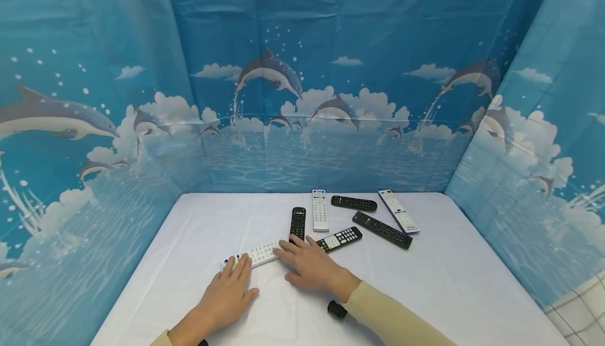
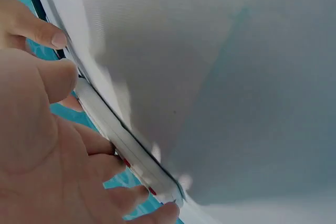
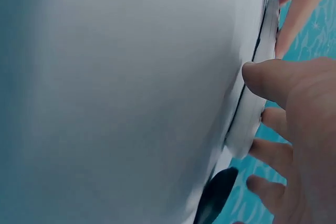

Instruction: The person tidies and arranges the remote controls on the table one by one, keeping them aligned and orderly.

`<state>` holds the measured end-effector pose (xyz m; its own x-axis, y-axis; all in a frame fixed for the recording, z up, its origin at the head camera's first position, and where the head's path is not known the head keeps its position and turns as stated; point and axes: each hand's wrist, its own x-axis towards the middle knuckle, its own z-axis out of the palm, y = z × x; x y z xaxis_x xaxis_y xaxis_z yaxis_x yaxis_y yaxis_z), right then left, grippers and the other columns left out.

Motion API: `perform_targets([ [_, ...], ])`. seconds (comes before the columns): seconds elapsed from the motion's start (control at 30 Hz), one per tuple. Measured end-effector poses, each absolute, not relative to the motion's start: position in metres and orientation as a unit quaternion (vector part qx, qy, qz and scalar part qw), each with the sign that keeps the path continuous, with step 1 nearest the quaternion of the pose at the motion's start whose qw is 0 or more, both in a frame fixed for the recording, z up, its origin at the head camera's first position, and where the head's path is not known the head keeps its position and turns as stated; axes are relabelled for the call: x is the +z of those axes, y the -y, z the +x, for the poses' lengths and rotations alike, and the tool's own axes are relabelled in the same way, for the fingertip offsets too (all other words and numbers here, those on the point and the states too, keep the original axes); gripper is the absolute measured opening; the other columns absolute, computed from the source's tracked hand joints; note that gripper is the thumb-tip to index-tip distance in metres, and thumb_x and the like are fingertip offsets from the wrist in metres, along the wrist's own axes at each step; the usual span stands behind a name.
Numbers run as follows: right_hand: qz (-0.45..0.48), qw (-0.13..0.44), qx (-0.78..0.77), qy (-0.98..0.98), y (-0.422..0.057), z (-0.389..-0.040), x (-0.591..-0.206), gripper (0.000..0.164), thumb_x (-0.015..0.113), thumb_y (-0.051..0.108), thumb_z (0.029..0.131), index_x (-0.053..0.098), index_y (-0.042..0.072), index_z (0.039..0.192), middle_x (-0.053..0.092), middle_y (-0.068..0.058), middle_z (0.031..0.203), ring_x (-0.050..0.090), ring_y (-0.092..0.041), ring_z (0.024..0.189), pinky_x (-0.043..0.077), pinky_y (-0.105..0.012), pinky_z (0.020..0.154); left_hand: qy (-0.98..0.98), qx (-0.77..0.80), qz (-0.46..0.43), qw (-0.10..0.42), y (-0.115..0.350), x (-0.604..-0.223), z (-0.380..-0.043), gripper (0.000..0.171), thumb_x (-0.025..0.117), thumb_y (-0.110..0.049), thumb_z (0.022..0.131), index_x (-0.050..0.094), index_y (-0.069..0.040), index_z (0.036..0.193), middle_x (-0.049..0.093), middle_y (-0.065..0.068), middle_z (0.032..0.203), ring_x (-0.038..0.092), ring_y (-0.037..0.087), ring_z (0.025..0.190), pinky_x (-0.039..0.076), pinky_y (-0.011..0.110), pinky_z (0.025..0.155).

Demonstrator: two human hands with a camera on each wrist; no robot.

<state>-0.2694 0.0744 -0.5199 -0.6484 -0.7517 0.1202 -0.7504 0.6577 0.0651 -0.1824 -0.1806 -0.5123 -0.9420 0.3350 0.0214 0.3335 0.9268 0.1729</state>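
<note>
A white remote control [image 1: 262, 254] lies slantwise on the white table, buttons up. My left hand [image 1: 228, 292] rests its fingertips on the remote's left end, the thumb spread out to the side. Over its right end lie the extended fingers of my right hand [image 1: 309, 266]. In the left wrist view the remote's edge [image 2: 126, 145] shows beneath loosely bent fingers. The right wrist view has my right thumb beside the remote [image 3: 247, 116]. Just beyond my right fingers is a black remote [image 1: 298, 221]; a black remote with a white pad [image 1: 339, 239] is partly hidden by that hand.
Farther back on the table [image 1: 189, 241] lie a pale remote [image 1: 320, 210], a short black one [image 1: 354, 203], a long black one [image 1: 382, 229] and a white one [image 1: 398, 211]. A dolphin-print curtain [image 1: 283, 151] encloses the back and sides. Near my right wrist shows a black object [image 1: 336, 310].
</note>
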Motion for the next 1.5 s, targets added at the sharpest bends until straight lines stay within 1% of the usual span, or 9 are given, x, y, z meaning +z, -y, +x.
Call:
perform_targets([
  [0.2,0.437,0.087,-0.002,0.895,-0.070,-0.253,-0.516,0.067,0.063,0.054,0.095,0.044,0.028,0.154,0.047,-0.003,0.153,0.040,-0.034,0.142,0.036,-0.060,0.108,-0.986,0.098,0.134,-0.007,0.183,-0.513,-0.185,0.076,0.052,-0.049,0.103,0.033,0.003,0.155,0.024,0.026,0.161,0.018,0.050,0.147,0.033,0.071,0.103],
  [0.33,0.459,0.088,0.009,0.884,-0.069,-0.247,-0.514,0.064,0.064,0.052,0.095,0.047,0.029,0.151,0.050,-0.005,0.148,0.045,-0.032,0.138,0.039,-0.054,0.108,-0.987,0.113,0.113,-0.011,0.183,-0.514,-0.189,0.074,0.053,-0.046,0.103,0.034,0.006,0.153,0.022,0.032,0.159,0.016,0.054,0.145,0.028,0.076,0.102],
  [0.53,0.482,0.072,0.039,0.872,-0.066,-0.246,-0.518,0.064,0.066,0.048,0.096,0.046,0.026,0.152,0.051,-0.008,0.145,0.049,-0.024,0.134,0.044,-0.043,0.106,-0.987,0.128,0.093,-0.007,0.183,-0.525,-0.201,0.077,0.050,-0.047,0.104,0.029,0.007,0.154,0.015,0.033,0.160,0.010,0.054,0.147,0.021,0.078,0.104],
  [0.8,0.519,0.074,0.060,0.850,-0.055,-0.235,-0.522,0.065,0.065,0.047,0.096,0.043,0.027,0.154,0.048,-0.008,0.148,0.047,-0.022,0.135,0.052,-0.039,0.095,-0.986,0.148,0.070,0.014,0.192,-0.529,-0.213,0.079,0.046,-0.047,0.105,0.022,0.010,0.155,0.007,0.033,0.162,0.004,0.051,0.148,0.017,0.077,0.105],
  [0.93,0.543,0.063,0.070,0.835,-0.054,-0.231,-0.516,0.064,0.064,0.045,0.097,0.042,0.027,0.154,0.044,-0.007,0.153,0.044,-0.024,0.139,0.050,-0.040,0.099,-0.985,0.161,0.063,0.011,0.197,-0.529,-0.218,0.081,0.043,-0.049,0.106,0.020,0.010,0.156,0.005,0.034,0.161,0.002,0.051,0.148,0.014,0.078,0.106],
  [1.03,0.535,0.064,0.088,0.838,-0.056,-0.240,-0.516,0.062,0.064,0.041,0.098,0.044,0.025,0.153,0.046,-0.006,0.152,0.044,-0.022,0.139,0.045,-0.043,0.105,-0.984,0.170,0.054,0.007,0.196,-0.528,-0.223,0.086,0.044,-0.055,0.104,0.018,0.009,0.156,0.004,0.035,0.161,0.001,0.052,0.148,0.009,0.077,0.107],
  [1.17,0.477,0.069,0.077,0.873,-0.060,-0.258,-0.519,0.062,0.061,0.042,0.100,0.041,0.025,0.155,0.044,-0.003,0.154,0.041,-0.028,0.142,0.036,-0.054,0.111,-0.983,0.181,0.040,0.002,0.188,-0.526,-0.230,0.095,0.048,-0.061,0.100,0.019,0.012,0.155,0.003,0.037,0.160,0.000,0.053,0.148,0.003,0.077,0.108],
  [1.3,0.453,0.052,0.038,0.889,-0.062,-0.267,-0.523,0.066,0.056,0.047,0.102,0.032,0.025,0.160,0.038,0.002,0.159,0.035,-0.032,0.145,0.030,-0.064,0.111,-0.983,0.181,0.037,0.002,0.184,-0.523,-0.232,0.100,0.050,-0.063,0.098,0.021,0.015,0.153,0.006,0.040,0.158,0.001,0.053,0.148,0.001,0.079,0.106],
  [1.5,0.477,0.061,0.010,0.876,-0.059,-0.262,-0.523,0.067,0.056,0.048,0.101,0.034,0.023,0.159,0.039,0.004,0.159,0.033,-0.030,0.147,0.029,-0.063,0.111,-0.986,0.157,0.058,0.021,0.192,-0.517,-0.234,0.099,0.051,-0.065,0.097,0.023,0.010,0.155,0.010,0.036,0.160,0.004,0.051,0.149,0.002,0.078,0.106],
])
